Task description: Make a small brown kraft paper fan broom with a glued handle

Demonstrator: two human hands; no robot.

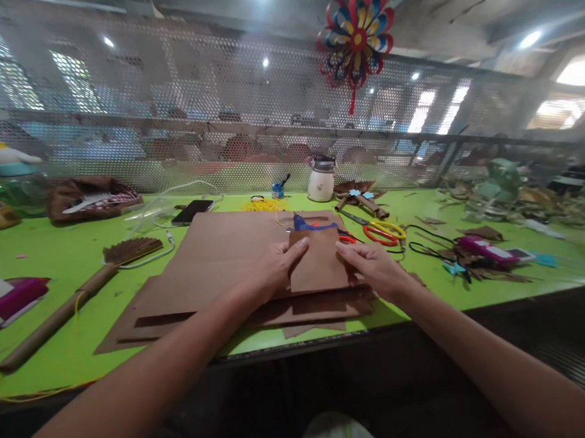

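The green worktop (69, 251) is carrying a loose stack of brown sheets (225, 257) near its middle. A pleated fan (78, 299) is lying leftward, a phone (192, 211) and lidded jar (322, 182) are resting farther back, and scissors (367, 223) are lying rightward.

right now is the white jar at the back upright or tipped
Upright: the white jar stands on the green table, its dark lid uppermost.

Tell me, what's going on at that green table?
Someone's left hand and right hand are holding a small piece of brown paper by its two sides. It is over some bigger brown sheets on the green table. Scissors lie just beyond the right hand, and nobody is holding them.
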